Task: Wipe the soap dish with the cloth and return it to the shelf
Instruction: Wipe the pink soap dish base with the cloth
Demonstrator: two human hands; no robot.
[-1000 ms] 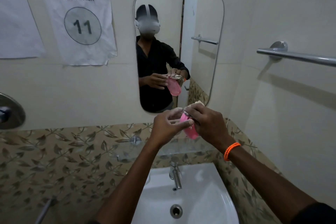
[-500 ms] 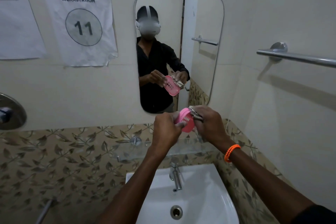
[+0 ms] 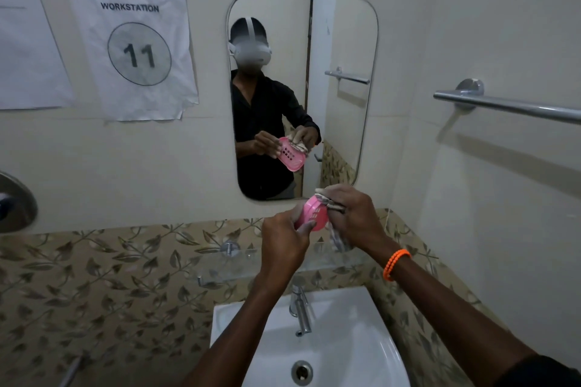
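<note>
Head view: one pink soap dish [image 3: 314, 216] in left hand's [image 3: 284, 245] curled fingers, one cloth [image 3: 333, 207] bunched in right hand [image 3: 355, 220].

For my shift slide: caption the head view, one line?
Left hand holds the pink soap dish while the right hand rubs it with the cloth, above the sink.
</note>
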